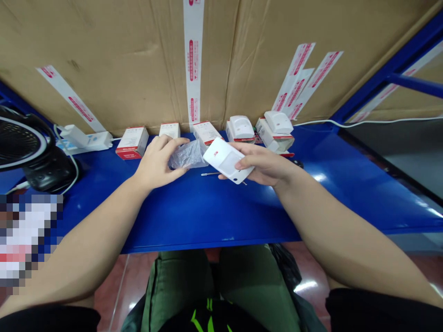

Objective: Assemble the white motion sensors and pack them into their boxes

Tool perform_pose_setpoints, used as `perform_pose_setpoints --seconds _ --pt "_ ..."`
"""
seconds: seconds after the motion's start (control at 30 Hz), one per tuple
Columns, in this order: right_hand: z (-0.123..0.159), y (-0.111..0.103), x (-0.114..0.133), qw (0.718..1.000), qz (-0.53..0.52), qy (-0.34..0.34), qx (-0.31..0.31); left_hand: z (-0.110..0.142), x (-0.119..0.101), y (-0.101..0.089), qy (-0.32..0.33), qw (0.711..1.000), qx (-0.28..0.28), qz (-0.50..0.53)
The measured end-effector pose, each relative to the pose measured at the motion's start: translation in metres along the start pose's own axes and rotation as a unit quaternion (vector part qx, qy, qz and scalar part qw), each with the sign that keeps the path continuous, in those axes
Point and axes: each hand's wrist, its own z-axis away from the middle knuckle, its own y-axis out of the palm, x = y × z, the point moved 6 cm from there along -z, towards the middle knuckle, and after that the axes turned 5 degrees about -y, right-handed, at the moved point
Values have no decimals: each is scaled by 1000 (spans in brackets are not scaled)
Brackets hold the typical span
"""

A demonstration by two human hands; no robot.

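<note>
Above blue counter (221,216), white motion sensor (225,157) clamped in right hand (268,166), thumb on face; long axis slants toward left hand (155,161), grip part-closed round plastic bag (188,154) just beside sensor.

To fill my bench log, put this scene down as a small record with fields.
Left hand: holding a clear bag
Right hand: holding a white device
Back row: five boxes, the two rightmost topped with similar devices
Left side: fan, power strip
Surface: blue table
Backdrop: cardboard with tape
</note>
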Motion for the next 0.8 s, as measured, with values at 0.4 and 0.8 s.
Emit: perform_pose_setpoints --seconds 0.4,0.8 --pt "-10 4 -6 990 0 -98 -98 1 -33 14 -3 997 73 29" --pt "-10 28 -3 985 53 -164 18 0 -45 10 -61 941 36 332"
